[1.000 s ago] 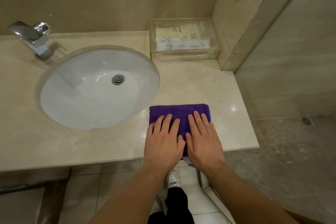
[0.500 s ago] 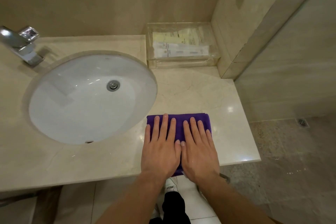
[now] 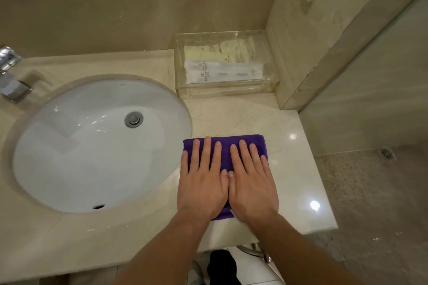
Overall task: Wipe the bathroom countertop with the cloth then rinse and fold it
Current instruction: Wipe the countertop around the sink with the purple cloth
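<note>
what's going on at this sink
A person has both hands flat on a folded purple cloth, the left hand and right hand side by side, pressing it onto the countertop just right of the sink. The cloth lies near the counter's front edge. No water shows running from the faucet.

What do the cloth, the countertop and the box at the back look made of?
Cloth: purple, matte, soft-napped, probably microfibre. Countertop: glossy veined beige stone, likely polished marble; it mirrors the lights. Box: clear rigid plastic, perhaps acrylic; sachets show through.
</note>
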### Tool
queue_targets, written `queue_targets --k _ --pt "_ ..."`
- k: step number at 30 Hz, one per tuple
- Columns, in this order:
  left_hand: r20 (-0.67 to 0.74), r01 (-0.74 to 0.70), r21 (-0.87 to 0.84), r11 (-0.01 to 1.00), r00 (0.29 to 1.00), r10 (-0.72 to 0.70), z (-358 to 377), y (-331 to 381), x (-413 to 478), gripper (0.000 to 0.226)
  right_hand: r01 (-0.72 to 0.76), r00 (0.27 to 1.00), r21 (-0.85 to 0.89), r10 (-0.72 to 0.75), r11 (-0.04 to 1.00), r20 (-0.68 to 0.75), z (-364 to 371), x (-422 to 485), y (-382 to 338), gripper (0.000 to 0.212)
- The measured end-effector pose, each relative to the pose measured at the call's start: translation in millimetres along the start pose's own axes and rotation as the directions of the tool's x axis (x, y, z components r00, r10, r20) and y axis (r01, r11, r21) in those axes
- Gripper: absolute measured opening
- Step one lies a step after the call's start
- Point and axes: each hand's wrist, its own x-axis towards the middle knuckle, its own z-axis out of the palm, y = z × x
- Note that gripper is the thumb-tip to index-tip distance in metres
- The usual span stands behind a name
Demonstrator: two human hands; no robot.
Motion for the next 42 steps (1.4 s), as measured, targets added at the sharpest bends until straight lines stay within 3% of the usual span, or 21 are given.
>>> queue_targets --k 13,26,42 --pt "-0.011 0.010 0.007 1.000 1.000 -0.010 -8.9 1.9 70.3 0.063 0.006 1.000 0.053 -0.007 0.999 0.022 -8.5 70.1 14.6 0.060" --pt "-0.048 0.022 0.017 1.000 0.999 -0.021 -18.0 -0.2 139.4 0.064 0.015 0.998 0.075 -0.010 0.997 -0.058 -12.5 139.5 25.5 0.058" --pt "-0.068 0.042 0.033 0.999 0.997 -0.040 -20.4 2.5 148.9 0.065 0.041 0.998 0.073 -0.037 0.996 -0.056 -18.1 153.7 27.8 0.059"
